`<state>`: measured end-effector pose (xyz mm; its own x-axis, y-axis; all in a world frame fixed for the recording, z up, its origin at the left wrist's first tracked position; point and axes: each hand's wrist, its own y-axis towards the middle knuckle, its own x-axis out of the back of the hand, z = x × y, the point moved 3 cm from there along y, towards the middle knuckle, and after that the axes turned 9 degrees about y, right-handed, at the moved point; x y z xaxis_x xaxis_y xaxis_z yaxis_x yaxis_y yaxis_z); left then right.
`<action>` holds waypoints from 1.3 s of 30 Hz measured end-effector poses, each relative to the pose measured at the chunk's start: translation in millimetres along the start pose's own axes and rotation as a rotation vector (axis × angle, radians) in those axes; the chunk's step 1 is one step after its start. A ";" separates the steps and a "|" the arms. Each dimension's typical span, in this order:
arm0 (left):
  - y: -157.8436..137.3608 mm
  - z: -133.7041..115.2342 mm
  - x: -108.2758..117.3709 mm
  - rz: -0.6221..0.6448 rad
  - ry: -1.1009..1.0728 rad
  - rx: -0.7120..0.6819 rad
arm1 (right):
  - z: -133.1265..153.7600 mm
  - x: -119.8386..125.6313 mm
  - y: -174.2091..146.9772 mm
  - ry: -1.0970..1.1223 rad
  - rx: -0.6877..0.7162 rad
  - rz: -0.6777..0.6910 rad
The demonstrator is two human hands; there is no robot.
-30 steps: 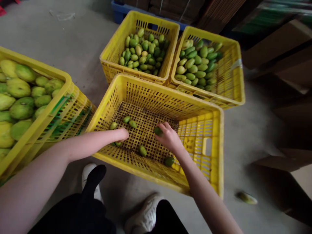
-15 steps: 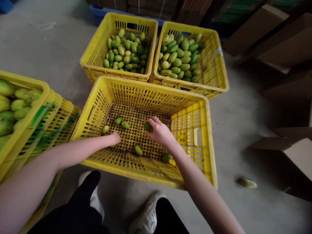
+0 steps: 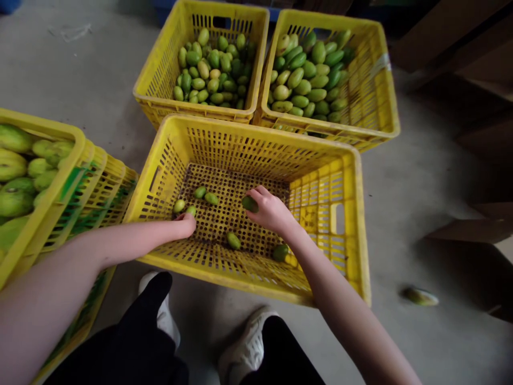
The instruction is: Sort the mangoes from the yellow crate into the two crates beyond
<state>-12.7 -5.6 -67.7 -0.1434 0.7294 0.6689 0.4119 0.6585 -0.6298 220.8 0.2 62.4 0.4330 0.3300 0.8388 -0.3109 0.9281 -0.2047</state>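
Observation:
A yellow plastic crate (image 3: 256, 131) with a perforated floor stands in front of me, and both my hands reach down into it. My right hand (image 3: 268, 209) is closed around a dark green mango (image 3: 249, 203) above the crate's floor. My left hand (image 3: 185, 224), at the left side, has its fingers curled at a small green mango (image 3: 191, 210); the wrist and back of the hand partly hide the grip. Close by on the floor lie a yellowish mango (image 3: 179, 205) and two green mangoes (image 3: 210, 199). Another mango (image 3: 233, 240) rests near the front wall, and one (image 3: 280, 252) lies to its right.
Behind stand two yellow crates, the left crate (image 3: 140, 96) and right crate (image 3: 390, 107), each holding many mangoes. A stack of crates (image 3: 80, 160) with larger green mangoes (image 3: 16, 176) on top is at my left. One mango (image 3: 420, 295) lies on the concrete floor near cardboard boxes (image 3: 473, 230).
My left hand has turned and come up slightly, with a mango now showing at its fingers. My right hand still holds its mango. The whole view has shifted a little.

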 end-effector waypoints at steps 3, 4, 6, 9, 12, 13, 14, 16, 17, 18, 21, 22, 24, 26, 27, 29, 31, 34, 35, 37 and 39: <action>-3.7 -3.8 3.0 0.035 0.019 0.009 | -1.8 0.3 1.5 0.008 0.007 -0.017; -2.8 -7.9 7.2 0.061 0.037 0.003 | -2.3 0.4 1.8 0.009 0.006 -0.021; 0.9 -20.4 22.0 0.127 0.073 -0.030 | -3.3 1.0 2.0 0.014 -0.004 -0.023; 6.2 -47.7 60.8 0.227 0.115 -0.144 | -5.2 5.8 0.6 0.079 -0.013 -0.043; 6.5 -81.1 112.4 0.240 -0.004 -0.326 | -8.6 19.2 -1.8 0.305 -0.001 -0.189; 5.3 -91.6 129.8 0.198 -0.137 -0.385 | -10.8 24.6 -2.6 0.427 -0.010 -0.264; 3.5 -100.2 145.5 0.142 -0.283 -0.426 | -13.4 29.6 -3.3 0.566 -0.028 -0.338; -1.0 -110.4 168.3 0.010 -0.578 -0.453 | -18.5 36.0 -4.0 0.859 -0.084 -0.456; -3.3 -111.9 174.3 -0.050 -0.689 -0.441 | -20.2 37.3 -3.9 0.990 -0.110 -0.494; -5.5 -111.9 177.1 -0.100 -0.779 -0.425 | -20.9 37.7 -3.6 1.095 -0.127 -0.521; -11.4 -108.4 173.4 -0.162 -0.949 -0.405 | -18.1 36.7 -3.5 1.271 -0.118 -0.569; -13.2 -107.6 170.5 -0.152 -0.973 -0.410 | -16.3 36.2 -4.0 1.304 -0.105 -0.575; -15.9 -108.0 165.3 -0.113 -0.990 -0.428 | -12.7 35.7 -5.6 1.350 -0.075 -0.582; -17.4 -110.5 162.3 -0.097 -0.973 -0.450 | -9.9 36.4 -7.7 1.364 -0.046 -0.588; -17.8 -112.2 161.5 -0.103 -0.950 -0.460 | -8.7 37.3 -8.7 1.359 -0.033 -0.592; -18.1 -115.5 160.4 -0.121 -0.895 -0.464 | -6.9 39.1 -10.6 1.345 -0.013 -0.596; -18.6 -118.4 159.5 -0.116 -0.840 -0.456 | -5.2 40.1 -11.7 1.346 -0.011 -0.584; -21.0 -121.0 160.5 -0.112 -0.792 -0.463 | -3.3 40.0 -12.4 1.381 -0.027 -0.545; -22.0 -121.4 161.5 -0.122 -0.787 -0.471 | -2.9 39.7 -12.5 1.392 -0.032 -0.535; -23.6 -121.3 163.2 -0.139 -0.800 -0.485 | -2.9 39.2 -12.7 1.404 -0.041 -0.529; -24.5 -120.9 164.1 -0.144 -0.820 -0.505 | -4.0 38.6 -12.7 1.400 -0.051 -0.537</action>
<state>62.4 75.6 105.3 -0.7259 0.6767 0.1229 0.6515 0.7338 -0.1925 244.8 1.9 95.3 0.9293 -0.1766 -0.3245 0.1595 0.9841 -0.0787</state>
